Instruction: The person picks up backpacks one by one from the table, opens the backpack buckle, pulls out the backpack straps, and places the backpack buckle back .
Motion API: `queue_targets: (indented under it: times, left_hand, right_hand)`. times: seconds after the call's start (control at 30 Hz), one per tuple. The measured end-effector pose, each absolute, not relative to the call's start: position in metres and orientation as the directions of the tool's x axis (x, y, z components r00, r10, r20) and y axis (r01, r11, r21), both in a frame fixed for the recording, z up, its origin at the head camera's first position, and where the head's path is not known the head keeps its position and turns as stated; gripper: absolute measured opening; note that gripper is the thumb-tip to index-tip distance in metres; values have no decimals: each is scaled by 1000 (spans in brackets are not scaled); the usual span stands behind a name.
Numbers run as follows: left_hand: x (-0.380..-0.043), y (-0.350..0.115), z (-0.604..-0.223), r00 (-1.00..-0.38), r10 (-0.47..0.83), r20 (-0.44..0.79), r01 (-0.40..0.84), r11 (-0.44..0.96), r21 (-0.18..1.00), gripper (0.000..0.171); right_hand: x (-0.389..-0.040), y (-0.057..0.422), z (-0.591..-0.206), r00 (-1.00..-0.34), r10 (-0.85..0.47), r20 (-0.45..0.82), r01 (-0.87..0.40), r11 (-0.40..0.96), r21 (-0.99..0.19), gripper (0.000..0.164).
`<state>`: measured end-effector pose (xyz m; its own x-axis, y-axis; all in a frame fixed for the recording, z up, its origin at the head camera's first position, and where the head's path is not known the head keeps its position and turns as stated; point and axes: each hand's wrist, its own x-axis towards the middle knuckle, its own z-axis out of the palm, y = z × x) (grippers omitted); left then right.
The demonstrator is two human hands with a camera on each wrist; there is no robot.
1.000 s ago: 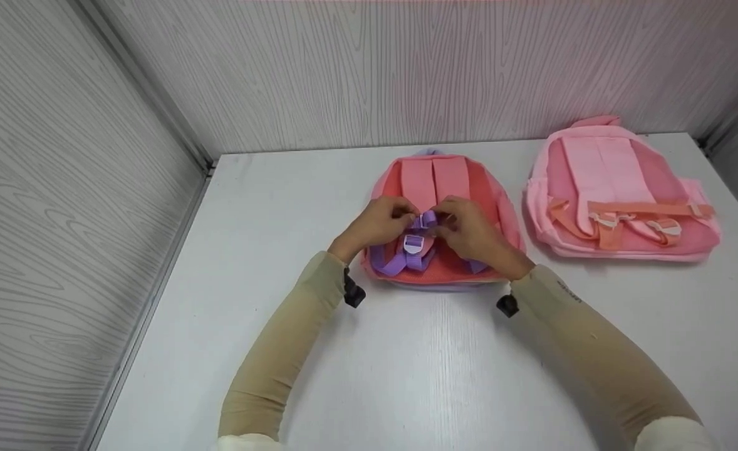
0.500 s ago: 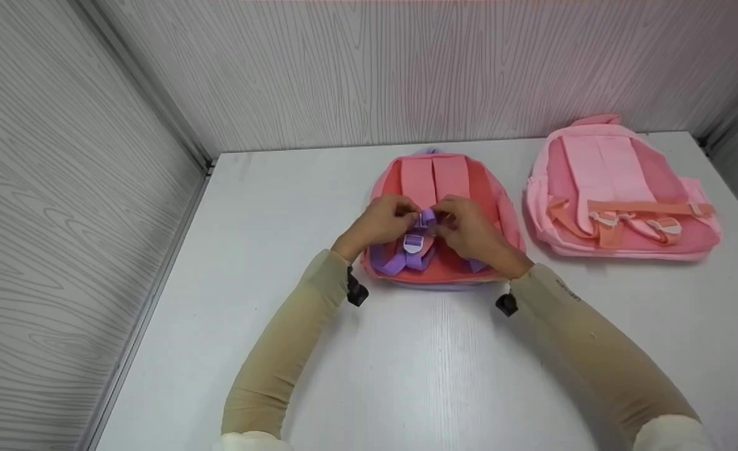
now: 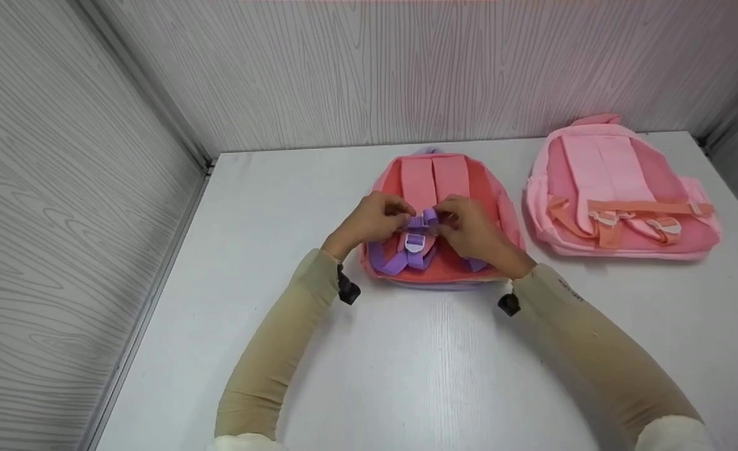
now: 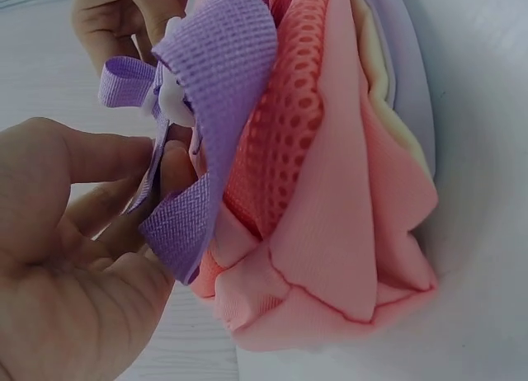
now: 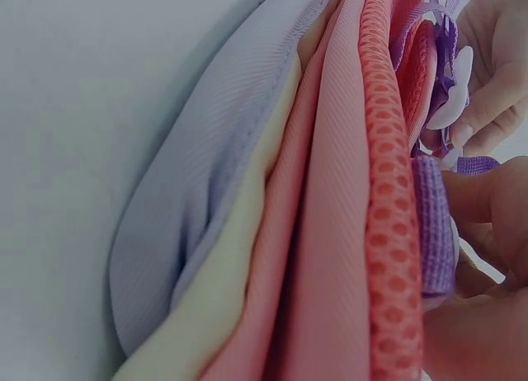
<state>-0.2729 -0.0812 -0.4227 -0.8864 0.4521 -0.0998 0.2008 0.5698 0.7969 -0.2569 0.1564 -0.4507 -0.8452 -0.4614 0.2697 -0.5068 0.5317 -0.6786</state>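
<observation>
A small coral-pink backpack lies on the table, its shoulder straps and mesh back facing up. Purple webbing with a white buckle runs across its lower middle. My left hand pinches a length of the webbing between thumb and fingers, as the left wrist view shows up close. From the other side my right hand pinches the webbing by a small upright purple loop at a second white buckle. In the right wrist view the backpack's layered side hides part of the right fingers.
A lighter pink backpack with orange straps lies to the right, close beside the first. The white table ends against a wood-grain panel at the back. Another panel borders its left side.
My left hand has shifted slightly left and up, and more of the purple webbing now shows between the two hands. My right hand has stayed nearly in place.
</observation>
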Motion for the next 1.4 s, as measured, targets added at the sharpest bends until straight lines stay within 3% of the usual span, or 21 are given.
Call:
queue_targets:
  times: [0.47,1.4]
  left_hand:
    - [-274,-82,-426,-878,473,-76,216,533,818,19]
    - [-274,-71,-425,-890,452,-55,226,542,809,20]
  right_hand:
    - [-255,156,-451,-867,-440,234,-465,548,-695,29]
    - [-255,155,-451,-837,-463,291,-515,488,-705,27]
